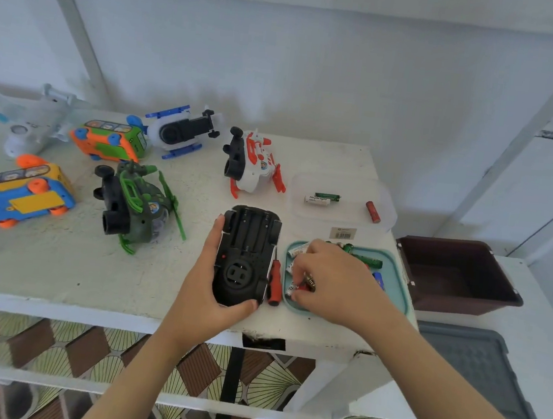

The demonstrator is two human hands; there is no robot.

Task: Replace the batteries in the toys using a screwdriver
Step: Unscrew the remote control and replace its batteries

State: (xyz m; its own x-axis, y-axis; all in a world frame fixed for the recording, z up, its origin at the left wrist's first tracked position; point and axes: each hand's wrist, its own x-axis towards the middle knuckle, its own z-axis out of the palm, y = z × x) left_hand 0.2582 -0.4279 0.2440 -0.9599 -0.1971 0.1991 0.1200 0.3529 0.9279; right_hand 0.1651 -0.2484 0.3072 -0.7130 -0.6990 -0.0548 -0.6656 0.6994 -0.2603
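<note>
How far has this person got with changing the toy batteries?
Done: the black car lies underside up, its bay open and seemingly empty, with the screwdriver set down beside it. In hand: the left hand grips the car while the right hand pinches a battery in the teal tray. Left: loading, closing the bay, perhaps the other toys.

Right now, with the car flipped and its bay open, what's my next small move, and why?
Probably lift the battery your right hand pinches in the tray and carry it to the bay of the car: the bay looks empty, your left hand holds the car steady, and the screwdriver lies beside it.
</note>
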